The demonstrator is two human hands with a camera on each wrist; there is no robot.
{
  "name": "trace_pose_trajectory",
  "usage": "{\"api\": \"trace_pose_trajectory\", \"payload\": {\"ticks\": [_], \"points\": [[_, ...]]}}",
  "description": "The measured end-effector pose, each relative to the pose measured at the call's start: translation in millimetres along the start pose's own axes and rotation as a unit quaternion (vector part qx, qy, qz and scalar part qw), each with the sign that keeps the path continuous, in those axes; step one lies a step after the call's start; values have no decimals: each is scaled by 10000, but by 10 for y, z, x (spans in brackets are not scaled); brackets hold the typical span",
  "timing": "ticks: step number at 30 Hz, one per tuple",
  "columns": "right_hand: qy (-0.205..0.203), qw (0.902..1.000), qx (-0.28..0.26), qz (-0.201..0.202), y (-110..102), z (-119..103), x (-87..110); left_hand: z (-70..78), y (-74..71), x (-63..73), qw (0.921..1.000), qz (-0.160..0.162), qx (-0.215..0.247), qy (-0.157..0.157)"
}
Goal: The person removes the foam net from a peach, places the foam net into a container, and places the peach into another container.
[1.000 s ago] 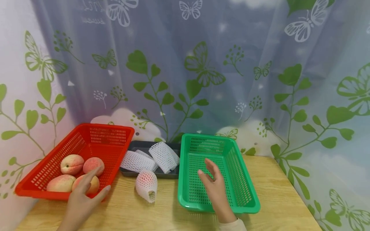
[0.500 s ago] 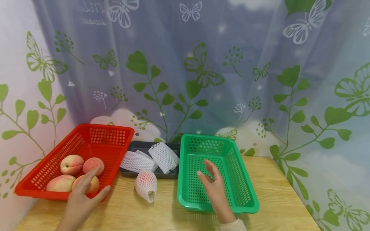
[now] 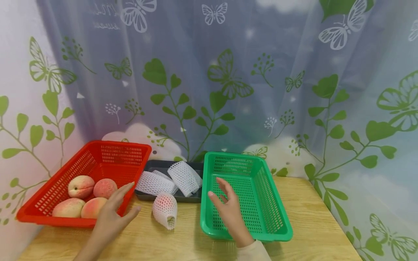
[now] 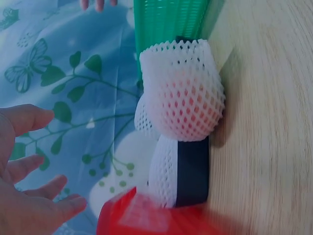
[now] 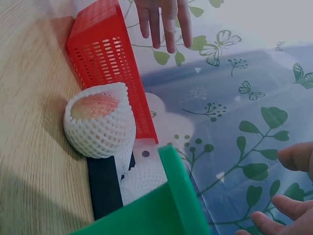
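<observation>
A peach in a white foam net sleeve (image 3: 165, 210) lies on the table between the two baskets, touched by neither hand. To its left, my left hand (image 3: 112, 215) hovers over the near right corner of the red basket (image 3: 125, 154), fingers spread and holding nothing. Several bare peaches (image 3: 81, 186) lie inside that basket. My right hand (image 3: 230, 212) hangs above the green basket (image 3: 209, 232), its fingers loosely bent and holding nothing. In the left wrist view the sleeved peach (image 4: 183, 98) stands well apart from the left fingers (image 4: 46, 191).
A dark tray (image 3: 192, 198) behind the sleeved peach holds several white foam net sleeves (image 3: 184, 177). It sits between the two baskets. The wooden table (image 3: 313, 217) extends to the right, and a patterned curtain (image 3: 277, 90) hangs behind.
My left hand has moved right, away from the peaches, toward the sleeved peach. My right hand has shifted slightly left over the green basket. The objects stay in place.
</observation>
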State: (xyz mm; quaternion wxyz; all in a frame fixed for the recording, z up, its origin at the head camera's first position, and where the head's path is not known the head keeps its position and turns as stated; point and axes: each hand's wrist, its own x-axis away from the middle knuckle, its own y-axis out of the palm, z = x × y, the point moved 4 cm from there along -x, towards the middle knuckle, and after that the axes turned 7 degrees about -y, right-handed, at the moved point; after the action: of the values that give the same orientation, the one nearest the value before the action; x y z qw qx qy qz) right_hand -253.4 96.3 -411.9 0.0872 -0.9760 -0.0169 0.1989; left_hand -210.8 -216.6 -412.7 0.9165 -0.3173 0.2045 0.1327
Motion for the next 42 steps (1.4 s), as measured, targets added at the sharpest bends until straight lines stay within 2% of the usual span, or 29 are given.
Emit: {"api": "trace_pose_trajectory", "payload": {"ticks": [5,14,20,23,31,38,42], "points": [[5,9999,-31,-101,121,-14,-24,44,126,-21,9995,3,151,260],[82,9989,-173,-423,366,9,-18,33,350,18,9996,-185,125,178],[50,9980,-298,-555,562,37,-20,-35,542,8,9962,-772,301,-278],[-56,9981,-276,-545,683,41,-20,-68,629,-3,9946,-919,292,-377],[-217,9980,94,-586,1012,104,20,-193,805,1,9953,-820,433,-290],[123,9967,660,-453,1193,348,84,-301,917,21,9916,-969,695,-506],[228,9970,586,-450,1250,464,106,-330,949,29,9902,-984,781,-612]]}}
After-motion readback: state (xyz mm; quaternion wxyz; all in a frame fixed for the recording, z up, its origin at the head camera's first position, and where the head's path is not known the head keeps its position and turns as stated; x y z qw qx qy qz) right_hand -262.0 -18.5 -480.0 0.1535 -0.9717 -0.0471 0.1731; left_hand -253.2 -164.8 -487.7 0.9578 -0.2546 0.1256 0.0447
